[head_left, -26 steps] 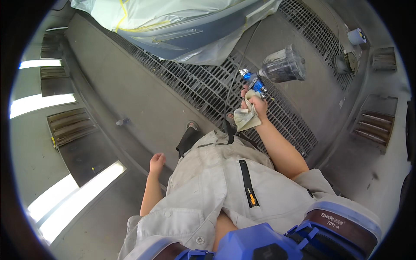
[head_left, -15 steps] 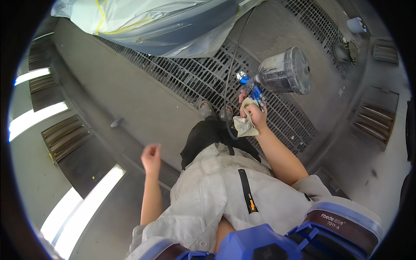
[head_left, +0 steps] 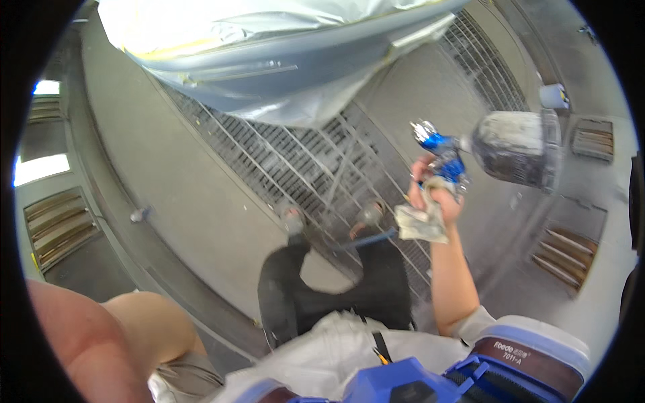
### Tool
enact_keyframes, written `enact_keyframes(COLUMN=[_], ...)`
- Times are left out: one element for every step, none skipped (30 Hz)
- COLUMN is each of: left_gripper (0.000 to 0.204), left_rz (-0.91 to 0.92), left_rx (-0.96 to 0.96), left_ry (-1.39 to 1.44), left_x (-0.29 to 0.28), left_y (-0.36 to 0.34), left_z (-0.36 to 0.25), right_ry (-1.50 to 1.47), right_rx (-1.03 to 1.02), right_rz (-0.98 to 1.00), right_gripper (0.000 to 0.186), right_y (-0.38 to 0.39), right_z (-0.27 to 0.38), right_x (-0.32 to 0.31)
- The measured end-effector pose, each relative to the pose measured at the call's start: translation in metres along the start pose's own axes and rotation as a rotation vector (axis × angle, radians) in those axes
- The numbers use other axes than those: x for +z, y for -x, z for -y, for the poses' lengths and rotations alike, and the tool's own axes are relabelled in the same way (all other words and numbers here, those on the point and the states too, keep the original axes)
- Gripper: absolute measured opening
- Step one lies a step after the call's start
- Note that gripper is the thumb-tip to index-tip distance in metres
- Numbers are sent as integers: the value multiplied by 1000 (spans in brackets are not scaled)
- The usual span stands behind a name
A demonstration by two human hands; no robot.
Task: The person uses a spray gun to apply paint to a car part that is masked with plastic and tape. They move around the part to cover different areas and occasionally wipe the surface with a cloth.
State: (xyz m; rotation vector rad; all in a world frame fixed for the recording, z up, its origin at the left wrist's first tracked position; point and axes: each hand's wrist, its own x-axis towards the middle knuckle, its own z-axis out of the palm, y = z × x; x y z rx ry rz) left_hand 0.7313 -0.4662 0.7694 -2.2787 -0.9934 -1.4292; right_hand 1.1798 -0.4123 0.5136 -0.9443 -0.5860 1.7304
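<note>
My right hand (head_left: 449,205) is closed around the blue handle of a spray gun (head_left: 443,153), held out ahead to the right. The gun's silver nozzle points up and left. A paint-smeared cup (head_left: 510,149) sticks out from its right side. Pressed between the same hand and the handle is a crumpled pale cloth (head_left: 422,225), hanging below the fingers. My left hand (head_left: 80,329) is raised close to the camera at the lower left, large and blurred. Its fingers cannot be made out, nor whether it holds anything.
A grey vehicle panel (head_left: 248,84), edged with yellow tape and clear film, juts in at the top. Floor grating (head_left: 269,158) runs under my feet. A bluish hose (head_left: 366,240) crosses near my shoes. A white-and-blue roll (head_left: 553,96) lies at the far right, near slatted wall vents (head_left: 568,254).
My left hand has risen from beside my waist to close by the camera. My right hand, with the gun and cloth, appears farther right in the picture. The view has shifted too.
</note>
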Motion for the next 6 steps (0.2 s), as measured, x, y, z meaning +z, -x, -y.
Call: enact_keyframes(left_gripper=[29,29,28,28,28,27], left_rz=[3,5,6,4,-7,-27], left_rx=[25,44,52,63,85,119], left_ry=[-30,-57,-74,-95,-125,-149], left_x=[18,36,55,74,92,114], left_y=[18,38,59,80,102,127], left_z=[1,6,15,26,37,51], right_ry=[-6,-2,29,67,42,36], right_rx=[-23,-59,-72,-93,-81,-89], right_rz=[44,79,75,66,82,107], right_gripper=[70,71,70,70,69,68], right_y=[-24,-44,-62,-76,-91,-108], right_z=[-2,-12,-16,-22,-31,-40], right_x=[-18,-33,-51,-67,-82,-94])
